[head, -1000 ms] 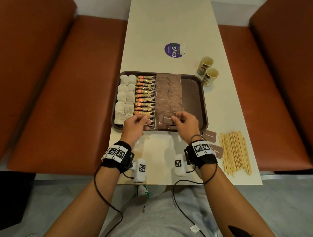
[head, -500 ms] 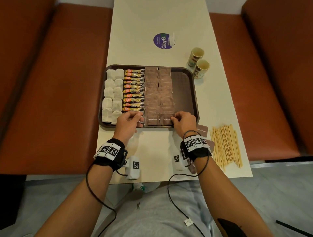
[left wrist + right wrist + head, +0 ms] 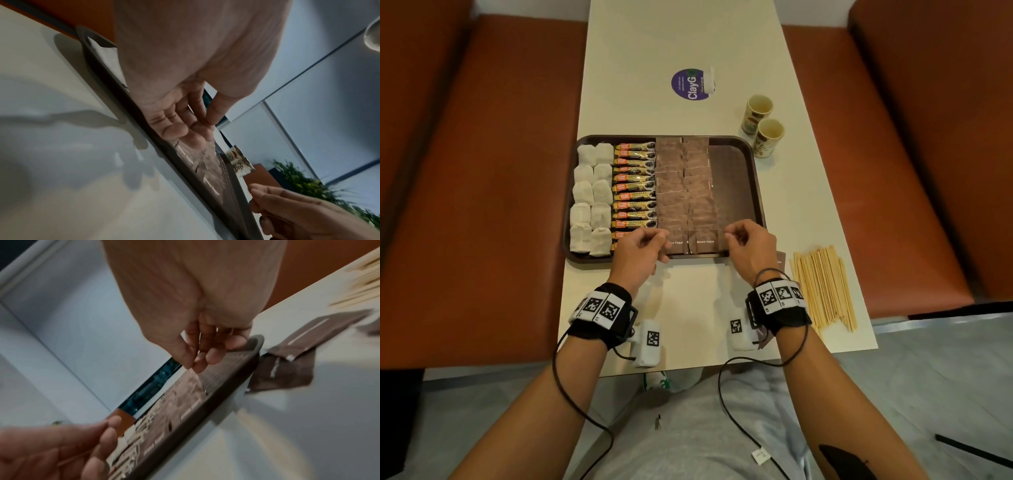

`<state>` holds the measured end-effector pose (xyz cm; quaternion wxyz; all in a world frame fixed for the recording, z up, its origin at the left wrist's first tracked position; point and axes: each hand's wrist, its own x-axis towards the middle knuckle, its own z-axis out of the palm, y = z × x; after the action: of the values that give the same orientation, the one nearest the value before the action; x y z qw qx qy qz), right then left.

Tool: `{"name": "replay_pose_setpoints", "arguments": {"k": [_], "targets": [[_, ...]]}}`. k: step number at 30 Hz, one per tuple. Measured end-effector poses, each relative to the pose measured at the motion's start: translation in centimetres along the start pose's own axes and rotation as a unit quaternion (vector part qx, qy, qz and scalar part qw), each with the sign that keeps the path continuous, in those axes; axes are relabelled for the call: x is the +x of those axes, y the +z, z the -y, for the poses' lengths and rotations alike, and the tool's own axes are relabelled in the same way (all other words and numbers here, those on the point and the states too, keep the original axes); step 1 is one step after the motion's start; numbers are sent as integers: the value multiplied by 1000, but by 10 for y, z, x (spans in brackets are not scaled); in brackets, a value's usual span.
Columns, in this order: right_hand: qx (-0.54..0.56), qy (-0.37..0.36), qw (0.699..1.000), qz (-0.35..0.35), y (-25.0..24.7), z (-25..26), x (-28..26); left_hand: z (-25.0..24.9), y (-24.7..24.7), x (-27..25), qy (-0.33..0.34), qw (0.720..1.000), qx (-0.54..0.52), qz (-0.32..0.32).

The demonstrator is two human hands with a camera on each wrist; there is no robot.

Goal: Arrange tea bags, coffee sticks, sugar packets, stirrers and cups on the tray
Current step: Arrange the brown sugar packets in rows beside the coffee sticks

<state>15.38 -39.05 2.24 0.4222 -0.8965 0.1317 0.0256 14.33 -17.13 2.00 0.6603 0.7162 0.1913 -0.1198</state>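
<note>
Head view. Tray (image 3: 755, 178), centre frame, on the counter (image 3: 688, 41): tea bags (image 3: 590, 198) in the left columns, coffee sticks (image 3: 635, 186) next, sugar packets (image 3: 683, 185) in two columns; right strip bare. Left hand (image 3: 638, 248) and right hand (image 3: 748, 246) at the tray's near edge, either side of the nearest packets marked "Brown Sugar". Fingers curled; whether either grip pinched a packet edge could not be told here. Cups (image 3: 763, 125) stood off the tray, upper right; stirrers (image 3: 823, 286) lay lower right on the counter.

Left wrist view. Left hand (image 3: 185, 123), fingertips bunched against the thumb just above the packet row; grasp of a packet uncertain.

Right wrist view. Right hand (image 3: 205, 352), thumb and fingertips (image 3: 200, 367) meeting at a packet corner, seemingly pinching it. Spare packets (image 3: 287, 366) lay beside the tray rim, right of frame.

Step judged: squaring the sugar row. Next calls for fetching the spare packets, then stirrers and cups into the bare strip.
</note>
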Motion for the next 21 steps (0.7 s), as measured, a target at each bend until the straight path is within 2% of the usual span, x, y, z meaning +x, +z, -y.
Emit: {"name": "replay_pose_setpoints", "arguments": {"k": [5,11,14,16,19,21], "targets": [[53,0,999,-4,-44,-22,-30,3,30,-14,24,998,43,49],[7,53,998,25,-75,-64,-78,21,77,-37,37,982,124,140],[-57,64,995,43,-75,-79,-100,35,94,-51,63,957,204,194],[-68,71,995,28,-71,-85,-108,42,102,-60,91,932,277,217],[-74,76,994,-19,-68,-89,-107,49,110,-69,121,895,374,212],[-103,50,993,-36,-66,-93,-100,50,114,-72,143,874,420,199]]}}
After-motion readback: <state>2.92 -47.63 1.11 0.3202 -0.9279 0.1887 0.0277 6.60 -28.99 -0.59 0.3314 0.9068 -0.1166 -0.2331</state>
